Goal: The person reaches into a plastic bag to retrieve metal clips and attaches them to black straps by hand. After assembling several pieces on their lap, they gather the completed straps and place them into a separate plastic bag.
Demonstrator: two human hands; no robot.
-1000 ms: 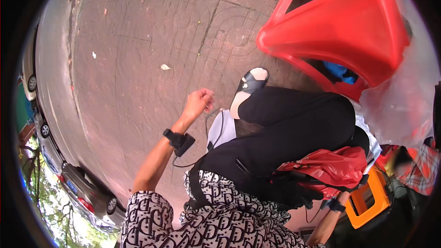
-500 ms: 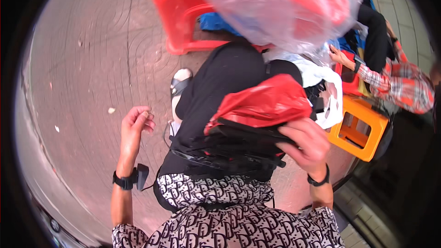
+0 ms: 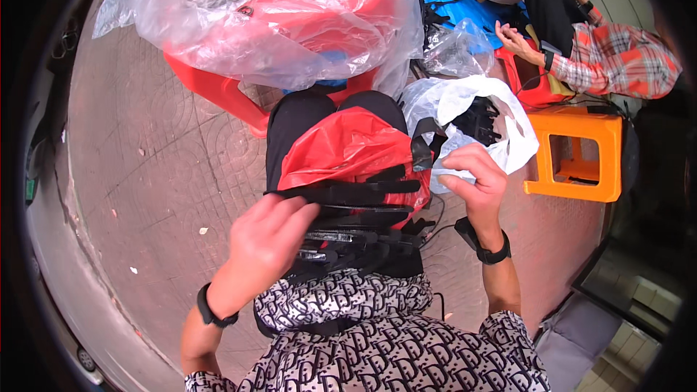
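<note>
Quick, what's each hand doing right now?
Left hand: resting on the black straps, grip unclear.
Right hand: pinching a black strap.

red bag (image 3: pixel 347 147), black straps (image 3: pixel 348 207), orange stool (image 3: pixel 577 147)

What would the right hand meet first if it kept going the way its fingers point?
The right hand points up-left, so it would probably first meet the black strap by the red plastic bag on the lap; depth is hard to judge.
</note>
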